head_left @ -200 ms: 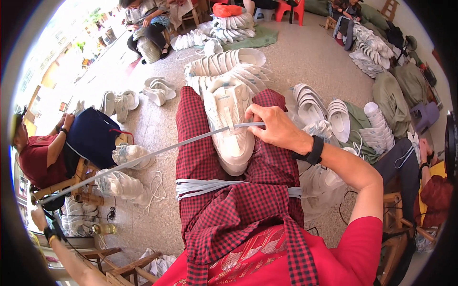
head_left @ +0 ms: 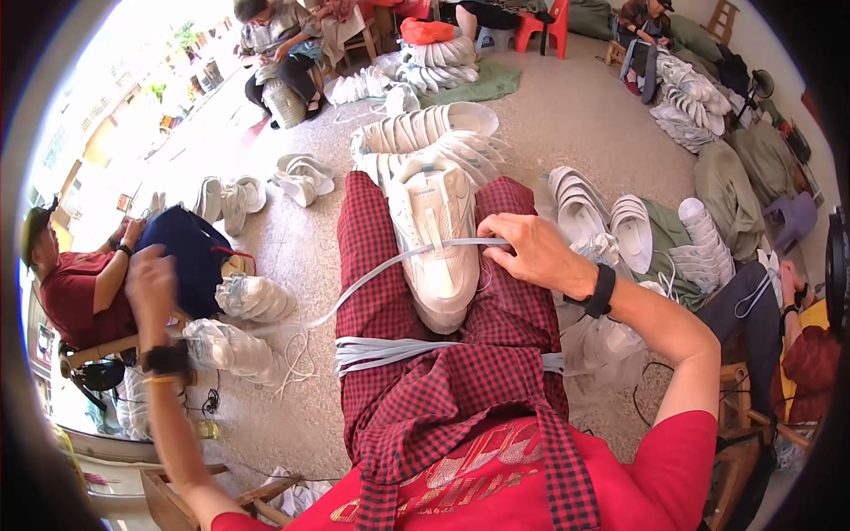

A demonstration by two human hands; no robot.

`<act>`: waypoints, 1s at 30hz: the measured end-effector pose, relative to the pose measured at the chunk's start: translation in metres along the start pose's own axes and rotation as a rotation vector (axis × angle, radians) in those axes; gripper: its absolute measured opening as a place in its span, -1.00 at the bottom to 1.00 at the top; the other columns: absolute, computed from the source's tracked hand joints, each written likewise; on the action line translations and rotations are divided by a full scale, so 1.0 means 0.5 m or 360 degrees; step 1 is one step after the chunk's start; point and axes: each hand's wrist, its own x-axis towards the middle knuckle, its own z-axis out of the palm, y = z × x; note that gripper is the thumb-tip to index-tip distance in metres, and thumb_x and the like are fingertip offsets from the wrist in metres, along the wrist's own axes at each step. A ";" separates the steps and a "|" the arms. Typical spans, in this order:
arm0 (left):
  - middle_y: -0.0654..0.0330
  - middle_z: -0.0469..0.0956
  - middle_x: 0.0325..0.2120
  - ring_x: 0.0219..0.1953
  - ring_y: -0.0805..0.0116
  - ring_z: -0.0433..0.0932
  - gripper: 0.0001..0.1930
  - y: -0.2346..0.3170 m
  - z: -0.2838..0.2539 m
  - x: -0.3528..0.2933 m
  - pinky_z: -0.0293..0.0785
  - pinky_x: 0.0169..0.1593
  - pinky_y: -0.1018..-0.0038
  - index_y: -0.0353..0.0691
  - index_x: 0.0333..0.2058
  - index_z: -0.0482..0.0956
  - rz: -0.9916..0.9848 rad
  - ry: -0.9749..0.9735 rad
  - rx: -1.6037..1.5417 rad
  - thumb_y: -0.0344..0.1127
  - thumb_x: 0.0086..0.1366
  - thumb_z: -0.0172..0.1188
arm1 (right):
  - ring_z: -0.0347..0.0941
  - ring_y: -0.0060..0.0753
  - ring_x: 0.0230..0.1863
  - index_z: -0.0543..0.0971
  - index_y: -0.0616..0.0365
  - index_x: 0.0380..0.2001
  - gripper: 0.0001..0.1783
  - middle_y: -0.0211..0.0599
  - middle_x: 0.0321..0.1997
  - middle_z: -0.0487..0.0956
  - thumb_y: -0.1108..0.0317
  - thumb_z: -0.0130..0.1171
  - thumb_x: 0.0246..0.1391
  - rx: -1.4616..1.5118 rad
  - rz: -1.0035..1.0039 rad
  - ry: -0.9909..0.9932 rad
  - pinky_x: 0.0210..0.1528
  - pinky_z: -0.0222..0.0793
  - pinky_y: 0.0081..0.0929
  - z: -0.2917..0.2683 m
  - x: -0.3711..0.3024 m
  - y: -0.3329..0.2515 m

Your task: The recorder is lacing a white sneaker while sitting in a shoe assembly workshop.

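Note:
A white sneaker [head_left: 434,265] lies between my thighs, toe toward me, on a red-and-black checked apron [head_left: 381,407]. Pinched in my right hand [head_left: 536,252], just right of the shoe, is a flat light-grey shoelace [head_left: 381,265]. It crosses the shoe's front, then sags in a curve to the left, where its far part blurs. My left hand [head_left: 150,288] is raised at the far left, smeared by motion, so its fingers and any hold on the lace cannot be made out. A bundle of similar laces [head_left: 390,351] stretches across my lap.
Rows of white shoes [head_left: 425,128] lie ahead of my knees, with more stacked shoes [head_left: 584,208] at the right and shoes [head_left: 235,345] at the left. A person in dark red [head_left: 84,292] sits at the left. Wooden stools [head_left: 177,496] stand near me.
My left hand has swung up and inward from the lower left. The shoelace, taut and straight before, now hangs slack in a curve. My right hand has shifted slightly right, still pinching it.

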 end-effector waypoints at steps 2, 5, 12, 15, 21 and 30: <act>0.12 0.58 -0.26 -0.27 0.29 0.58 -0.76 0.333 0.053 -0.082 0.53 -0.17 0.38 -0.22 -0.13 0.56 -0.0117 -0.0436 -0.0236 -0.45 0.20 0.23 | 0.56 -0.07 -0.33 0.52 0.16 -0.25 -0.78 -0.18 -0.34 0.59 0.38 0.26 0.02 -0.0042 -0.0088 -0.0013 -0.32 0.46 -0.21 -0.012 -0.002 -0.012; 0.05 0.53 -0.32 -0.30 0.26 0.58 -0.67 0.511 0.205 -0.179 0.51 -0.22 0.38 -0.29 -0.09 0.48 0.0449 -0.0670 -0.0906 -0.51 0.14 0.24 | 0.55 -0.05 -0.35 0.53 0.14 -0.27 -0.84 -0.21 -0.37 0.57 0.36 0.21 0.09 -0.0084 -0.0134 0.0000 -0.35 0.46 -0.20 -0.016 -0.010 -0.011; 0.01 0.48 -0.43 -0.38 -0.06 0.52 -0.88 0.492 0.231 -0.210 0.49 -0.32 0.23 -0.26 -0.26 0.47 0.0731 -0.0889 -0.0646 -0.52 0.21 0.13 | 0.54 -0.11 -0.42 0.57 0.11 -0.35 -0.89 -0.26 -0.43 0.53 0.32 0.20 0.11 -0.0138 -0.0188 -0.0027 -0.39 0.47 -0.25 -0.070 -0.065 0.031; 0.05 0.48 -0.45 -0.42 -0.06 0.51 -0.89 0.391 0.136 -0.184 0.46 -0.39 0.23 -0.25 -0.28 0.47 0.0879 -0.0872 -0.0195 -0.55 0.22 0.07 | 0.55 -0.10 -0.40 0.59 0.19 -0.33 -0.91 -0.19 -0.39 0.58 0.44 0.16 0.11 -0.0202 -0.0044 0.0072 -0.36 0.46 -0.30 -0.135 -0.125 0.092; 0.02 0.47 -0.40 -0.36 -0.01 0.55 -0.82 0.181 -0.108 -0.183 0.47 -0.32 0.24 -0.25 -0.20 0.50 0.0543 -0.0336 0.0317 -0.57 0.26 0.00 | 0.57 -0.01 -0.28 0.58 0.29 -0.25 -0.85 -0.04 -0.30 0.62 0.50 0.08 0.14 -0.0592 0.0344 0.0292 -0.21 0.46 -0.30 -0.346 -0.257 0.169; -0.04 0.56 0.02 0.09 0.09 0.54 -0.70 -0.258 -0.524 -0.253 0.44 0.12 0.37 -0.29 0.10 0.48 -0.0069 0.0184 0.0903 -0.39 0.46 -0.04 | 0.53 0.10 -0.21 0.54 0.31 -0.17 -0.78 0.07 -0.24 0.58 0.38 0.00 0.27 -0.1281 0.0696 0.0623 -0.15 0.41 -0.30 -0.674 -0.540 0.297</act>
